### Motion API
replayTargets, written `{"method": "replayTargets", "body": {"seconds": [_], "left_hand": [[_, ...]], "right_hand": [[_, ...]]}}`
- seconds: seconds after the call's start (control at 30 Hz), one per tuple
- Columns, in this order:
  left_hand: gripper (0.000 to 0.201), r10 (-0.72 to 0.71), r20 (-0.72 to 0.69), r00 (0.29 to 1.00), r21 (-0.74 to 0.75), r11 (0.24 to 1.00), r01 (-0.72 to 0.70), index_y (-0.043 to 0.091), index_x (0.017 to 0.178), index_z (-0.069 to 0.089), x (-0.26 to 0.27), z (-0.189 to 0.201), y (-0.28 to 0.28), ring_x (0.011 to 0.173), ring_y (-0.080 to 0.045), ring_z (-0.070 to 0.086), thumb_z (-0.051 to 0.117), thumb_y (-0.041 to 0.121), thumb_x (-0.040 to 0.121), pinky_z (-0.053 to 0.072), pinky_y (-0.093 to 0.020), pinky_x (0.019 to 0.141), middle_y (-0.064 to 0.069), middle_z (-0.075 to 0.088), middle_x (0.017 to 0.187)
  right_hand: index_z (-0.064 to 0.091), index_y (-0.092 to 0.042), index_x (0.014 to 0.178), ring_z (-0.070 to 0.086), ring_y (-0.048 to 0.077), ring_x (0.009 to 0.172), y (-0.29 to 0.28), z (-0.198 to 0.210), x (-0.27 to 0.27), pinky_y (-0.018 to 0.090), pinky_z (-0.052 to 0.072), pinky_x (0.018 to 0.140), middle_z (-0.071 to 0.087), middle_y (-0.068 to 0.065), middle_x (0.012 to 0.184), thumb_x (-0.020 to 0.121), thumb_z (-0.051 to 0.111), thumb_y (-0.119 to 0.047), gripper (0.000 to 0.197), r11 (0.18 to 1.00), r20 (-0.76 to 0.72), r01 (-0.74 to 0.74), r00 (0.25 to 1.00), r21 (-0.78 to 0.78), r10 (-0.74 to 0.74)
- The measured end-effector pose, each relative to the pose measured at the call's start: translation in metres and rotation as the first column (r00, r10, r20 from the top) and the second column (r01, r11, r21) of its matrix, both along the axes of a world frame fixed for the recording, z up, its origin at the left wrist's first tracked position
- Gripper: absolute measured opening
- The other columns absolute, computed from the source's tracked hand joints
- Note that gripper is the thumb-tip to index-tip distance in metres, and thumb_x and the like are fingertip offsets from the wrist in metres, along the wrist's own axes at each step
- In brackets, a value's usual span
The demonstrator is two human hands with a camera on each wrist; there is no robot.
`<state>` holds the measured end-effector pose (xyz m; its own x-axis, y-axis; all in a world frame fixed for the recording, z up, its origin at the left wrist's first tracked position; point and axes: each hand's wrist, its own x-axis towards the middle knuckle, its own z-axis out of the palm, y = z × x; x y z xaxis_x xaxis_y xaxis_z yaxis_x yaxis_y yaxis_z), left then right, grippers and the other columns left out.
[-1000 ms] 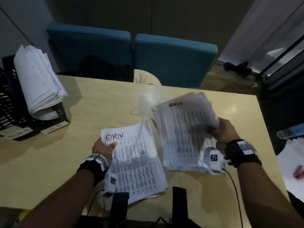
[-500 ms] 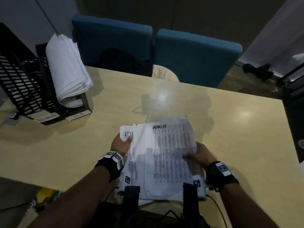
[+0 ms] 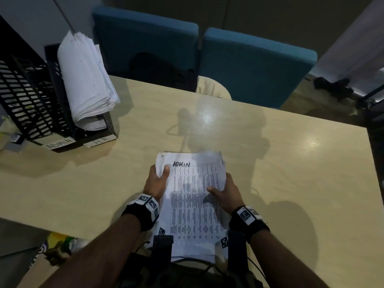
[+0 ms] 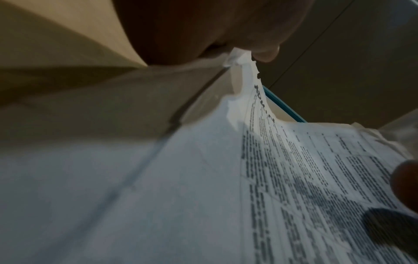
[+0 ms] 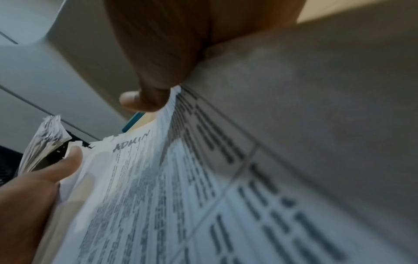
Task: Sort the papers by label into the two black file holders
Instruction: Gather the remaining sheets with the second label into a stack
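Both my hands, left hand (image 3: pixel 156 182) and right hand (image 3: pixel 225 192), have fingers clamped on the ADMIN stack (image 3: pixel 195 202), well right of the ADMIN holder (image 3: pixel 25 96); loose edges could fan and spill.

Left hand (image 3: pixel 156 183): set at left edge of paper stack (image 3: pixel 195 202), upper part; thumb laid on top sheet beside the "ADMIN" heading, fingers tucked beneath; grip closed around the edge. Left forearm: bare, entered from lower left, angled up and right; black wrist band with white marker tags.

Right hand (image 3: pixel 225 192): set at right edge of same stack, lower than left; thumb pressed flat across printed sheet, fingers hidden beneath; grip closed around the edge. Right forearm: bare, entered from lower right, angled up and left; matching black band with tags.
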<state>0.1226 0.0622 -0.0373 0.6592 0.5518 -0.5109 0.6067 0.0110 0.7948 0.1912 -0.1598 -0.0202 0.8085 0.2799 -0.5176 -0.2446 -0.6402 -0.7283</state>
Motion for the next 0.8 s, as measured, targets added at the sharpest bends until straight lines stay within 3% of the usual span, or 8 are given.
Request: {"method": "replayTargets", "body": {"seconds": [0.1, 0.23, 0.3, 0.43, 0.53, 0.6, 0.7, 0.8], "left_hand": [[0.061, -0.003, 0.043, 0.999, -0.011, 1.000, 0.004, 0.012, 0.143, 0.027, 0.000, 0.002, -0.004, 0.123, -0.026, 0.047, 0.054, 0.037, 0.094, 0.035, -0.027, 0.092, -0.008, 0.046, 0.137], [0.080, 0.029, 0.206, 0.978, 0.051, 0.998, -0.040, 0.017, 0.146, 0.013, -0.001, 0.000, -0.009, 0.134, -0.021, 0.034, 0.067, 0.018, 0.087, 0.030, -0.021, 0.101, -0.006, 0.031, 0.149], [0.086, 0.071, 0.224, 0.972, 0.055, 0.995, -0.086, 0.018, 0.147, 0.010, 0.000, -0.001, -0.011, 0.124, -0.020, 0.043, 0.068, 0.006, 0.085, 0.036, -0.007, 0.089, -0.009, 0.036, 0.143], [0.085, 0.111, 0.228, 0.967, 0.031, 0.992, -0.121, 0.021, 0.147, 0.013, 0.000, -0.005, -0.010, 0.121, -0.016, 0.045, 0.065, -0.003, 0.084, 0.040, -0.011, 0.085, -0.010, 0.041, 0.141], [0.081, 0.183, 0.240, 0.953, 0.003, 0.982, -0.189, 0.018, 0.146, 0.016, -0.005, -0.010, -0.012, 0.112, -0.023, 0.052, 0.062, -0.007, 0.085, 0.042, -0.002, 0.072, -0.013, 0.049, 0.127], [0.078, 0.220, 0.240, 0.946, 0.000, 0.974, -0.226, 0.018, 0.145, 0.019, -0.008, -0.012, -0.015, 0.111, -0.027, 0.054, 0.063, -0.007, 0.084, 0.044, -0.010, 0.079, -0.012, 0.051, 0.120], [0.079, 0.236, 0.224, 0.946, -0.006, 0.971, -0.241, 0.019, 0.144, 0.020, -0.013, -0.011, -0.023, 0.116, -0.025, 0.052, 0.065, -0.005, 0.084, 0.044, -0.033, 0.096, -0.008, 0.050, 0.124], [0.080, 0.177, 0.198, 0.964, -0.026, 0.984, -0.176, 0.020, 0.146, 0.018, -0.016, -0.003, -0.034, 0.118, -0.017, 0.046, 0.065, -0.001, 0.085, 0.038, -0.028, 0.096, -0.001, 0.044, 0.131]], "right_hand": [[0.028, -0.019, 0.138, 0.065, 0.026, 0.083, 0.003, -0.006, 0.004, 0.041, 0.057, 0.072, 0.063, 0.007, 0.105, 0.083, 0.070, -0.039, 0.072, 0.994, 0.035, 0.107, 0.994, 0.003, -0.107], [0.016, -0.017, 0.142, 0.060, 0.023, 0.072, 0.005, -0.007, 0.009, 0.028, 0.043, 0.060, 0.060, 0.005, 0.104, 0.088, 0.057, -0.046, 0.075, 0.993, 0.102, 0.101, 0.989, 0.056, -0.107], [0.014, -0.018, 0.144, 0.058, 0.022, 0.068, 0.001, -0.005, 0.009, 0.029, 0.039, 0.060, 0.054, 0.001, 0.104, 0.091, 0.046, -0.051, 0.070, 0.993, 0.153, 0.121, 0.981, 0.010, -0.122], [0.042, -0.010, 0.129, 0.056, 0.021, 0.071, -0.019, -0.012, 0.003, 0.028, 0.035, 0.061, 0.055, -0.003, 0.089, 0.099, 0.046, -0.020, 0.032, 0.956, 0.231, 0.294, 0.931, -0.006, -0.284], [0.055, -0.012, 0.118, 0.056, 0.019, 0.078, -0.036, -0.017, -0.010, 0.024, 0.035, 0.065, 0.061, 0.000, 0.091, 0.096, 0.049, -0.008, 0.024, 0.940, 0.225, 0.340, 0.918, -0.026, -0.325], [0.057, -0.013, 0.116, 0.056, 0.015, 0.081, -0.041, -0.018, -0.019, 0.020, 0.035, 0.067, 0.061, -0.003, 0.092, 0.095, 0.051, -0.007, 0.022, 0.936, 0.210, 0.351, 0.916, -0.010, -0.342], [0.058, -0.013, 0.114, 0.059, 0.018, 0.084, -0.039, -0.018, -0.024, 0.021, 0.038, 0.072, 0.063, -0.001, 0.090, 0.094, 0.054, -0.009, 0.021, 0.913, 0.210, 0.407, 0.890, 0.033, -0.404], [0.061, -0.013, 0.111, 0.061, 0.019, 0.086, -0.030, -0.020, -0.024, 0.025, 0.045, 0.077, 0.065, 0.004, 0.091, 0.092, 0.057, -0.009, 0.020, 0.881, 0.188, 0.465, 0.861, 0.084, -0.472]]}}
